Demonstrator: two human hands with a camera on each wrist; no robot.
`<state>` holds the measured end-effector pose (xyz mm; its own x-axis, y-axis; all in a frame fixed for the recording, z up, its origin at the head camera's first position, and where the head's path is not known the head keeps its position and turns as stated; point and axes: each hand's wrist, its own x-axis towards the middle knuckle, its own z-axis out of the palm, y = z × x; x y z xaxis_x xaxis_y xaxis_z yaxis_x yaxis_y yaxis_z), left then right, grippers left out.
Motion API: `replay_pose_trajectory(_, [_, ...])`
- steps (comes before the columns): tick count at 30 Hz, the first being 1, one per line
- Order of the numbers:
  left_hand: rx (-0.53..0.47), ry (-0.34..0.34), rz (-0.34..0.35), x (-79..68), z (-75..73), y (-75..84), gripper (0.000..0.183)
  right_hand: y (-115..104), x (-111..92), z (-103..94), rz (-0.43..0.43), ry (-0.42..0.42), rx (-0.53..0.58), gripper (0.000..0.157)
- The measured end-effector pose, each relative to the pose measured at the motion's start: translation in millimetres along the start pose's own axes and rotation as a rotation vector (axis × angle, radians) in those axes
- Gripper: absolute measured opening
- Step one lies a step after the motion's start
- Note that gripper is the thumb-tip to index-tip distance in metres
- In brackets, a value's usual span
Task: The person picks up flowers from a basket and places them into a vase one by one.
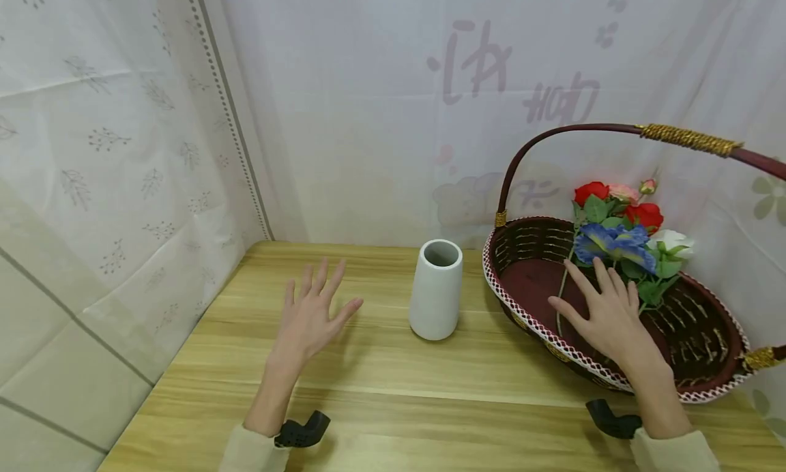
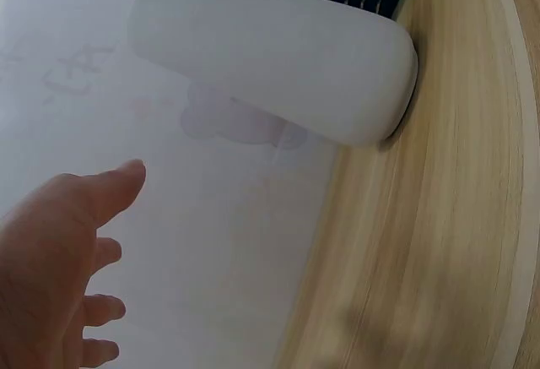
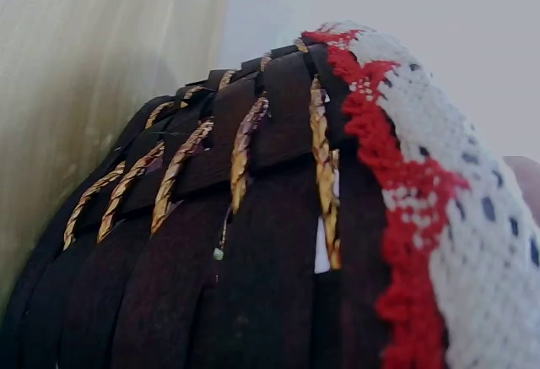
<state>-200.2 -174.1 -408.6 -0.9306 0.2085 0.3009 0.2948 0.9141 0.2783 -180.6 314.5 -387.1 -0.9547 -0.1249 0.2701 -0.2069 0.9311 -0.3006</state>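
My left hand hovers over the wooden table with its fingers spread and nothing in it. To its right stands a white vase, upright, with an open mouth; it appears sideways as a pale body in the left wrist view. My right hand is over a dark woven basket, fingers spread. Its fingertips are close to a blue flower; whether they touch is unclear. Red flowers and a white one lie beside it. In the right wrist view the basket's side hides most of that hand.
An arched basket handle with gold wrapping rises above the flowers. White printed cloth hangs behind the table and along both sides. A thin stem slants across the basket's inside.
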Motion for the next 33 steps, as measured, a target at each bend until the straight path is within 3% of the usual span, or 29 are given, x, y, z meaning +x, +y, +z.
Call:
replay_pose_trajectory(21, [-0.050, -0.011, 0.044, 8.5, 6.8, 11.7, 0.081, 15.6, -0.6, -6.9, 0.012, 0.120, 0.048, 0.074])
replay_pose_trajectory(33, [-0.097, -0.040, 0.051, 10.8, 9.7, 19.1, 0.081, 19.1, -0.3, -14.0, 0.128, 0.126, 0.099, 0.075])
